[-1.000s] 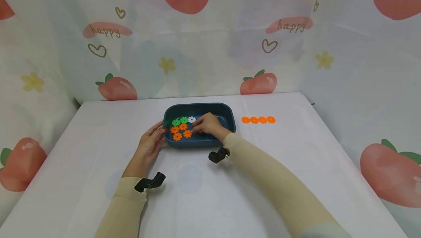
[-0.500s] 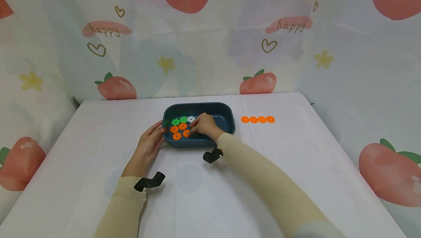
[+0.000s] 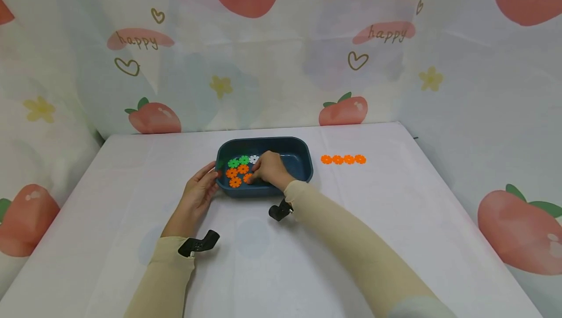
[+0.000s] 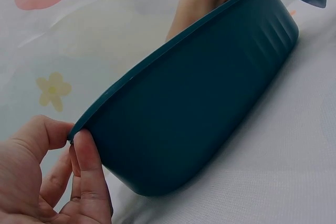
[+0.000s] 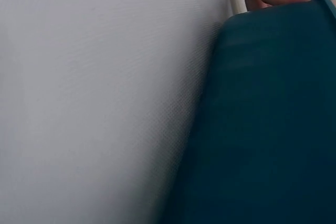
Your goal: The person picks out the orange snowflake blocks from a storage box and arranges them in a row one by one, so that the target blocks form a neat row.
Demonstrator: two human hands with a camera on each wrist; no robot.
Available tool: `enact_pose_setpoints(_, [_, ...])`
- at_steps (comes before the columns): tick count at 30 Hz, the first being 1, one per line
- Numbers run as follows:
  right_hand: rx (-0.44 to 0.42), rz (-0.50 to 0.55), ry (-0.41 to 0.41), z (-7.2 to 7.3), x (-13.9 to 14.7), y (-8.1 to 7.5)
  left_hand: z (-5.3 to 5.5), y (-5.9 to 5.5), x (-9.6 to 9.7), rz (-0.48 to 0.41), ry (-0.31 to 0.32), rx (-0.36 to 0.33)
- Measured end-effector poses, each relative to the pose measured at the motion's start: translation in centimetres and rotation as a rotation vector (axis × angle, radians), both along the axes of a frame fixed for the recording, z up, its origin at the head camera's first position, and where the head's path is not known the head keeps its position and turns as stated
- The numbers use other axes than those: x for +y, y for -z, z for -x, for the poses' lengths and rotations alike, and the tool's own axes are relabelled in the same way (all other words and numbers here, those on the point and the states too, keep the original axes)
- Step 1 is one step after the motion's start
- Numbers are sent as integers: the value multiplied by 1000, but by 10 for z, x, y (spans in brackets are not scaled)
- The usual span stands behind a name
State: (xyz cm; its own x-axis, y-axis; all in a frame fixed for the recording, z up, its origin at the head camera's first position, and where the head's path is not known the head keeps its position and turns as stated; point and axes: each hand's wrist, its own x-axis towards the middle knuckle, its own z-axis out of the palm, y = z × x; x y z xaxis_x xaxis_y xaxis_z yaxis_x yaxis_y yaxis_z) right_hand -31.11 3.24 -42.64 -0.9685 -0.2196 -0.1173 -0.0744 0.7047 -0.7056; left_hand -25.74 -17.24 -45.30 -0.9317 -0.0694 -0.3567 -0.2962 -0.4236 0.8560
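A dark blue-green plastic basin [image 3: 296,188] stands on the table with green, white and orange flower-shaped discs inside. My left hand [image 3: 199,193] holds the basin's left end; in the left wrist view, the fingers [image 4: 86,153] pinch its rim. Inside the basin, my right hand [image 3: 271,169] bends down over the discs. Its fingertips reach an orange flower-shaped disc [image 3: 247,177], partly covered by them; whether they pinch it cannot be told. Beside it lie another orange disc [image 3: 235,182], a green disc [image 3: 244,160] and a white disc [image 3: 253,159]. The right wrist view shows only the basin's outer wall and the left hand.
To the right of the basin, several orange discs [image 3: 343,159] lie in a straight row on the white tablecloth [image 3: 246,269]. A patterned cloth [image 3: 272,74] hangs behind the table and at its sides.
My right hand has moved left inside the basin, to the orange disc, and now partly covers it. A blue piece seen earlier by the fingers is hidden. My left hand keeps its place.
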Motion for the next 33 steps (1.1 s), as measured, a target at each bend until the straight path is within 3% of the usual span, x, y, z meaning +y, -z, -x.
enact_pose_setpoints(21, [23, -22, -26, 0, 3, -2, 0, 2, 0, -1, -6, 7])
enact_pose_setpoints(33, [-26, 27, 26, 4, 11, -1, 1, 2, 0, 3, -6, 3])
